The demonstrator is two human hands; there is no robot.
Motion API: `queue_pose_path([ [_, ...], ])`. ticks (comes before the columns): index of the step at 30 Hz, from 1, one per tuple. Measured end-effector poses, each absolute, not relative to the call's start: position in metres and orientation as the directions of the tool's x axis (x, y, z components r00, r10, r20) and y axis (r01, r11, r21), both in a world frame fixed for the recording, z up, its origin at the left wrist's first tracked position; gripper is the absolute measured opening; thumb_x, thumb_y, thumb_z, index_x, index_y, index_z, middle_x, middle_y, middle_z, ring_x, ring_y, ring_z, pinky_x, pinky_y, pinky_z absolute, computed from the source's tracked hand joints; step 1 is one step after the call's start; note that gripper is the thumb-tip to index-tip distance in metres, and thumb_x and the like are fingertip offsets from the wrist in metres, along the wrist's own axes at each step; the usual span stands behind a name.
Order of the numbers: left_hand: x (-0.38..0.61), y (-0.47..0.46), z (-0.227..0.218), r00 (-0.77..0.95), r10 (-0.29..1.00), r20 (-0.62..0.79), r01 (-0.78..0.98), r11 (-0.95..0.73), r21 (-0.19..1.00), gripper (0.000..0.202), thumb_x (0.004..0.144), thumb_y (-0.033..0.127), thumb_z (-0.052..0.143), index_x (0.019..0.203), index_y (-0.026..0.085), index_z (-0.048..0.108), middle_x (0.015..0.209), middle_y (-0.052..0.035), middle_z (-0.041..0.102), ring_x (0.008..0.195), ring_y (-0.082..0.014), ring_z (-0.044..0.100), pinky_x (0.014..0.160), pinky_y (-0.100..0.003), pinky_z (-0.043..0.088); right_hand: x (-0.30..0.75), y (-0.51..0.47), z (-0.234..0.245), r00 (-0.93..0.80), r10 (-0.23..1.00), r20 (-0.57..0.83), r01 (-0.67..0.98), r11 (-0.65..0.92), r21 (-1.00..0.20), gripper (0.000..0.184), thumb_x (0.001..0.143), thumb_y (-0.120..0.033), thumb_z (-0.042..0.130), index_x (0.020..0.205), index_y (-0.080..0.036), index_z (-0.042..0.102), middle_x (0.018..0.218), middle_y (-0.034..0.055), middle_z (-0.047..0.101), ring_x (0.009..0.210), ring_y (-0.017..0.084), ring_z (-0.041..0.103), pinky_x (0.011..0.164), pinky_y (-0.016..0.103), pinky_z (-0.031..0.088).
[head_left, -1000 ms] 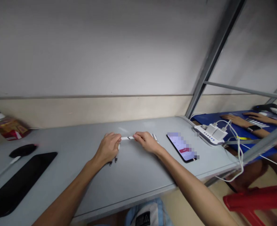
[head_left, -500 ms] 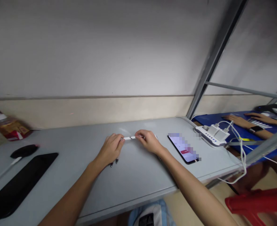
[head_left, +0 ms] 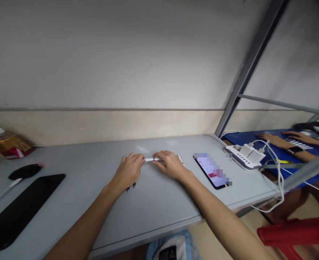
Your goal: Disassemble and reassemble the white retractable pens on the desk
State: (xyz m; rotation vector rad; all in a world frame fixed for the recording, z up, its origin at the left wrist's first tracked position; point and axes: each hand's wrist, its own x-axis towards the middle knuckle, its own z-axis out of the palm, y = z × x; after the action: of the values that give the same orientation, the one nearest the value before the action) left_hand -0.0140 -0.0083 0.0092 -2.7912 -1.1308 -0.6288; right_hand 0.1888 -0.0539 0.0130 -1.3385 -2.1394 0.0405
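Observation:
A slim white pen with a dark band spans the gap between my two hands, level and just above the desk. Its left end is in the closed fingers of my left hand. My right hand pinches the other end, thumb and fingertips by the dark band. Two small dark pointed tips poke out from under my left hand; what they belong to is hidden. Behind my right hand, part of a white object shows, mostly covered.
Right of my hands lie a lit phone and a power strip with chargers and cables. At left are a long black pad, a black mouse and a bottle. Beyond the metal post, another person's hands rest on a blue mat.
My right fingers have shifted a little along the pen, and its dark band now sits right at their tips. My left hand has barely moved. The view has shifted slightly.

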Motion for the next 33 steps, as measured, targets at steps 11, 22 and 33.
queue_pose_path([
  [11,-0.002,-0.017,0.007,0.654,0.631,0.417,0.697,-0.717,-0.008,0.031,0.099,0.026,0.027,0.086,0.020,0.055,0.082,-0.0053,0.063,0.083,-0.0215,0.052,0.074,-0.035,0.032,0.169,-0.055,0.005,-0.273,0.833,0.482,0.857,0.438,-0.272,0.019,0.088,-0.011,0.049,0.105,-0.017,0.056,0.097,0.0073,0.060,0.085,0.018,0.054,0.072,0.028,0.040],
  [22,-0.003,-0.020,0.005,0.643,0.666,0.377,0.691,-0.717,0.089,0.030,0.098,0.031,0.027,0.088,0.020,0.053,0.089,-0.0047,0.063,0.090,-0.0221,0.054,0.083,-0.039,0.035,0.168,-0.054,0.005,-0.338,0.854,0.396,0.880,0.436,-0.188,0.024,0.098,-0.023,0.038,0.097,-0.015,0.061,0.093,0.0084,0.062,0.085,0.017,0.056,0.078,0.028,0.040],
  [33,-0.005,-0.017,0.003,0.662,0.650,0.372,0.666,-0.739,0.106,0.024,0.098,0.029,0.030,0.094,0.020,0.052,0.088,-0.0058,0.062,0.084,-0.0225,0.055,0.080,-0.038,0.035,0.171,-0.056,0.007,-0.314,0.851,0.420,0.876,0.430,-0.218,0.024,0.097,-0.025,0.041,0.105,-0.016,0.062,0.095,0.0084,0.064,0.088,0.018,0.057,0.078,0.029,0.039],
])
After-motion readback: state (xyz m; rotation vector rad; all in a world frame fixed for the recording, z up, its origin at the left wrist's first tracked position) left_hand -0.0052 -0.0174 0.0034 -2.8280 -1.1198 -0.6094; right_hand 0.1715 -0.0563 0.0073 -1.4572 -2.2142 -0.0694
